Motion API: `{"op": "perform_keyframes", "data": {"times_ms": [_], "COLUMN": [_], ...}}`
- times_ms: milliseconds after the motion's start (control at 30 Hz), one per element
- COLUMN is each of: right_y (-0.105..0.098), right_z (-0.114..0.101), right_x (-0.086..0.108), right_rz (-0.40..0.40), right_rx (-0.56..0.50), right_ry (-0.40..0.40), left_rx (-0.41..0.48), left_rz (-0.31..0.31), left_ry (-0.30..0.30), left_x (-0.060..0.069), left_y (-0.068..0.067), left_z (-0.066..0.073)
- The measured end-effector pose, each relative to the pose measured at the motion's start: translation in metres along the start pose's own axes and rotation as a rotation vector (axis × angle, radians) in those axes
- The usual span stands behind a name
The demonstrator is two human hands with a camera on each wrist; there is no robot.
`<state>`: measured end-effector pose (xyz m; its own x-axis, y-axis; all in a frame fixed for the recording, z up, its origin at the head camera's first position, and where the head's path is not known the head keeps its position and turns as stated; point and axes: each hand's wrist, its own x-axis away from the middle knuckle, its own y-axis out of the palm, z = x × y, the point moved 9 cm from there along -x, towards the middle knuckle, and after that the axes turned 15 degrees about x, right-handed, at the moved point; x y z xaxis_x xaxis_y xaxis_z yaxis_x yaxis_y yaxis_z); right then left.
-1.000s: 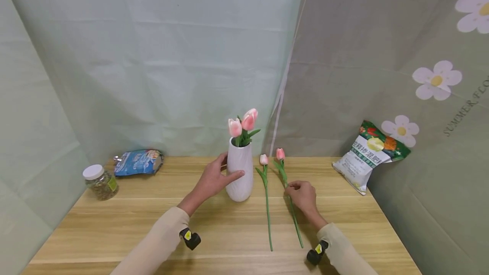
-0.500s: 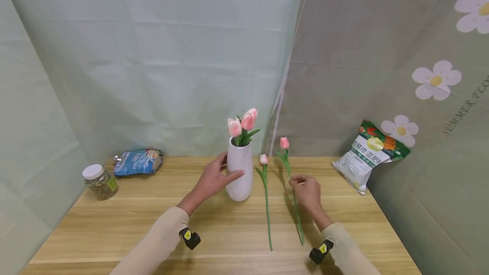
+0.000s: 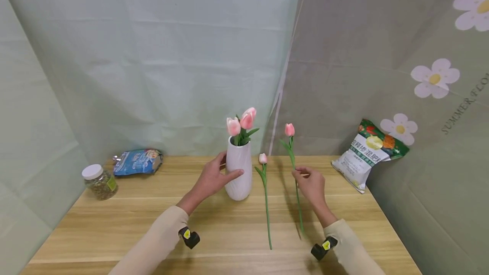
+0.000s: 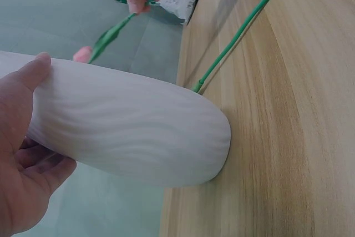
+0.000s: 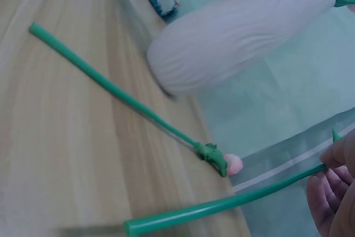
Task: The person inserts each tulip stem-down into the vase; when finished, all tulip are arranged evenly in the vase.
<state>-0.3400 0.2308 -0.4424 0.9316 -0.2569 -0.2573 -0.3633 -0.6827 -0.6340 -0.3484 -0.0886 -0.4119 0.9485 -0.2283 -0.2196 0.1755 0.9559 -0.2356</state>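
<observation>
A white ribbed vase [image 3: 239, 173] stands upright on the table with several pink tulips [image 3: 240, 123] in it. My left hand [image 3: 215, 178] holds the vase from its left side, thumb across the front and fingers behind. My right hand [image 3: 311, 185] pinches the green stem of a pink tulip [image 3: 289, 130], which is raised and nearly upright; its lower end [image 5: 166, 219] looks just above the wood in the right wrist view. Between the vase and that flower, a paler tulip [image 3: 263, 159] lies flat on the table, stem toward me.
On the left of the wooden table [image 3: 214, 241] are a white-lidded jar [image 3: 101, 182] and a blue packet [image 3: 138, 162]. A white and green bag [image 3: 369, 156] leans against the cloth at the back right. Cloth walls [image 3: 172, 63] enclose the table.
My right hand has lifted the tulip off the table, moving up and slightly right, and the flower has become more upright. My left hand and the vase have stayed in place.
</observation>
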Motion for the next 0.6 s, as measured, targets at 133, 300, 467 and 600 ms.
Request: {"op": "perform_keyframes", "data": {"times_ms": [133, 300, 467, 600], "right_y": [-0.005, -0.013, -0.021, -0.027], "right_z": [-0.004, -0.013, -0.022, -0.03], "right_x": [-0.002, -0.005, -0.009, -0.013], "right_rz": [0.007, 0.026, 0.053, 0.082], "right_rx": [-0.041, -0.078, -0.098, -0.107], "right_ry": [0.005, -0.003, -0.027, -0.056], "left_rx": [-0.005, -0.013, -0.011, -0.017], "left_rz": [0.005, 0.006, 0.005, 0.004], "left_ry": [-0.001, 0.001, 0.019, 0.016], "left_x": [0.0, -0.001, 0.0, 0.0], "left_y": [0.0, 0.0, 0.0, -0.001], "left_z": [0.0, -0.002, 0.0, -0.001]}}
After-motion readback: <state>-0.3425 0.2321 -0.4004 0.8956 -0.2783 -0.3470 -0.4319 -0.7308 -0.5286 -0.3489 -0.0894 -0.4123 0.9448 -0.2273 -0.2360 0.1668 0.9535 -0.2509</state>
